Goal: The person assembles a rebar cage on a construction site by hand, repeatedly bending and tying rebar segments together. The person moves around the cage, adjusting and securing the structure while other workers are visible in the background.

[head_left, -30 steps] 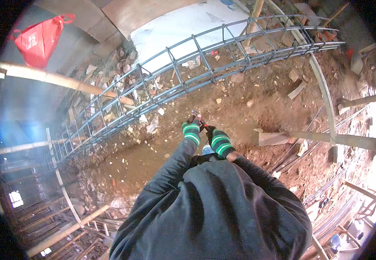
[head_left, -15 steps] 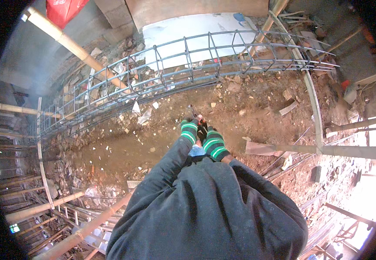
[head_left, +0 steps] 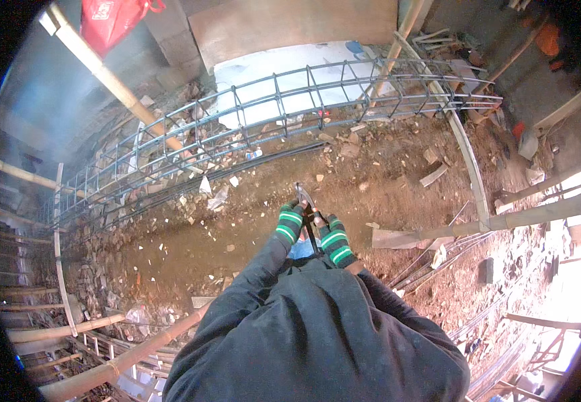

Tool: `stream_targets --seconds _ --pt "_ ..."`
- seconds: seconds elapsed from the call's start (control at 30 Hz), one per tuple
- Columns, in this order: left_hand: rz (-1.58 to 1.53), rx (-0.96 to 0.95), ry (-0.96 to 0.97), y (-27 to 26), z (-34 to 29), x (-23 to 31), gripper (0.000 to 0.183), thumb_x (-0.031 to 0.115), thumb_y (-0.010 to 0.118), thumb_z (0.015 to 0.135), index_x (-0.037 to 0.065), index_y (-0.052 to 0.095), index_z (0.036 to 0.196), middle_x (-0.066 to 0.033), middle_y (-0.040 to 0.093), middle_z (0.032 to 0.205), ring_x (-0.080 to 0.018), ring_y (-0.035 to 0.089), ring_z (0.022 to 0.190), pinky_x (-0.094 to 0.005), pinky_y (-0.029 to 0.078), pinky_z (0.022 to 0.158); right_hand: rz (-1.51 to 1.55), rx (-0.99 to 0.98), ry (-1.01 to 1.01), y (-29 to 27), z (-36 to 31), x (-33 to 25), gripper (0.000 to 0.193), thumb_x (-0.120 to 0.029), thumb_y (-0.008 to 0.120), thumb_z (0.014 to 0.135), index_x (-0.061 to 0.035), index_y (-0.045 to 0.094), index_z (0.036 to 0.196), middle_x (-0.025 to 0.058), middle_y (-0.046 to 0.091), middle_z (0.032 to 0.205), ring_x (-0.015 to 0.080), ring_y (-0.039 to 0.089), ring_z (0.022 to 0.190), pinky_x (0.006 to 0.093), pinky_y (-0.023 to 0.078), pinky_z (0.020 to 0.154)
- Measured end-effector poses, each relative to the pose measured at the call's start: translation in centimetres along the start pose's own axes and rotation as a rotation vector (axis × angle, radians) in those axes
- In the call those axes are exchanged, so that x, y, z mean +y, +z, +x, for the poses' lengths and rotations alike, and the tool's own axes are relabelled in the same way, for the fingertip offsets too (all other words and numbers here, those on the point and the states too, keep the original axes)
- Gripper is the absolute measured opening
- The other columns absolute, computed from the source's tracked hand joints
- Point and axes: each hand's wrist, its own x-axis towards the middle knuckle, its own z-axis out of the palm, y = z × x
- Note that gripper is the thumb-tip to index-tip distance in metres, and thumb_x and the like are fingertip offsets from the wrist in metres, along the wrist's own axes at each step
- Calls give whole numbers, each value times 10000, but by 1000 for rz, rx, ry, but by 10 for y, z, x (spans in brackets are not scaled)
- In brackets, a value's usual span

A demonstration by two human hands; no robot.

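Head view: both gloved hands up front of chest, left hand [head_left: 289, 223] and right hand [head_left: 334, 241] each wrapped tight round handle of pliers [head_left: 308, 213], tool nose pointing away over dirt floor [head_left: 250, 221], two-handed for squeeze force. Rebar cage [head_left: 290, 100] lies well ahead, clear of tool. Red bag [head_left: 113, 23] hangs top left; white sheet [head_left: 283, 67] behind cage.

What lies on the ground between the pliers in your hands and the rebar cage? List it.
The left hand and right hand grip the pliers. Between them and the rebar cage lie only bare dirt, scattered rubble and loose rebar rods on the ground.
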Motion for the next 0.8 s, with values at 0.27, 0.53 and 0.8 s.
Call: stream_targets --seconds 0.27,0.53,0.8 --pt "365 302 292 10 -26 -17 185 147 525 928 14 598 1033 -106 654 863 -213 637 681 -346 513 539 -157 41 -167 -1 -9 19 459 -403 555 897 25 593 1057 266 645 906 423 619 822 479 484 709" --pt "-272 158 108 9 -30 -8 221 175 468 961 18 563 1085 -156 668 1008 -235 644 806 -353 531 646 234 -16 -25 -2 -18 3 395 -377 656 869 0 611 978 83 641 793 182 598 712 356 478 630" --pt "-628 -213 -99 29 -45 25 358 194 476 945 18 448 1255 -226 523 1299 -385 527 1177 -525 475 935 907 -103 237 -33 -17 -28 258 -265 680 885 -80 595 1043 6 628 845 100 588 723 275 493 611"
